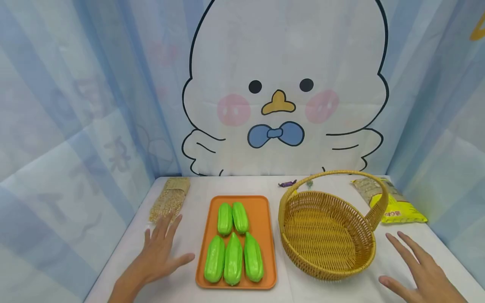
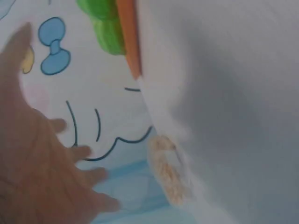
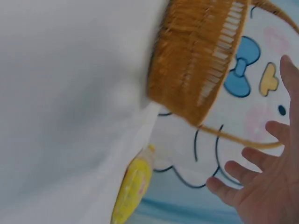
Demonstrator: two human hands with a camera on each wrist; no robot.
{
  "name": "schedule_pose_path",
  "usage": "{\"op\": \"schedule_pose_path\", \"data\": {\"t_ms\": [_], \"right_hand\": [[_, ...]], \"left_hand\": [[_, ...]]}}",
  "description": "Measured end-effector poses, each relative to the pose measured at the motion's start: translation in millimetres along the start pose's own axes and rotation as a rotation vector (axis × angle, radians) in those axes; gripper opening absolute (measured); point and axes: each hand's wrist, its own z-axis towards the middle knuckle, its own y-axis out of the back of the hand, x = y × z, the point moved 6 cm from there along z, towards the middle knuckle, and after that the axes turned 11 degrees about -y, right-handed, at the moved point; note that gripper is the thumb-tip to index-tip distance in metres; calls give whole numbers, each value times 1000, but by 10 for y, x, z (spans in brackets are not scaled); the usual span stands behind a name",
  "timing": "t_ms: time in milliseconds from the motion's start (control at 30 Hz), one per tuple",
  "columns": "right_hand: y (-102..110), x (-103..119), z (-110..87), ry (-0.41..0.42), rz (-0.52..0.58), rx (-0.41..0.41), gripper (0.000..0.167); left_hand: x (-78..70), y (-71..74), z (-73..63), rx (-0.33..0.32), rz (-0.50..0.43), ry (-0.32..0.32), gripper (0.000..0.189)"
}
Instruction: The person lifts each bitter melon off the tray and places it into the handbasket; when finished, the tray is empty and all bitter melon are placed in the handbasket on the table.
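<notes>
My left hand [image 1: 158,252] is held out with spread fingers, left of an orange tray [image 1: 268,244]. On the tray lie several bright green, ridged, glossy model vegetables [image 1: 233,259], two at the back and the others in front. To the right of the tray stands a woven wicker basket [image 1: 327,235] with a tall arched handle and nothing in it. My right hand [image 1: 424,269] spreads its fingers to the right of the basket, apart from it. Both palms are bare, as the left wrist view and the right wrist view [image 3: 266,186] show.
A clear bag of pale grains [image 1: 170,198] lies at the back left, beyond my left fingertips. Behind the basket are a yellow packet [image 1: 401,208], a small purple wrapped sweet [image 1: 287,184] and a small green item [image 1: 310,184]. Printed curtains [image 1: 94,126] enclose the white table.
</notes>
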Motion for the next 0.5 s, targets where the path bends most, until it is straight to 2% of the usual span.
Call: {"op": "schedule_pose_path", "data": {"t_ms": [167,233,300,367,467,500], "right_hand": [[288,794,-234,133,366,-83,81],[307,1118,-292,202,504,-64,69],[242,1404,-314,220,639,46,61],[131,1650,-316,213,758,198,57],[-75,1952,-306,211,894,404,58],[-149,2041,-297,222,922,450,59]], "left_hand": [[-6,-151,91,37,-256,105,95],[-31,-205,127,38,-341,131,92],[-58,-250,150,44,-414,164,90],[-76,-291,151,59,-482,202,89],[-70,-343,127,86,-566,257,88],[-67,-356,118,92,-595,266,88]]}}
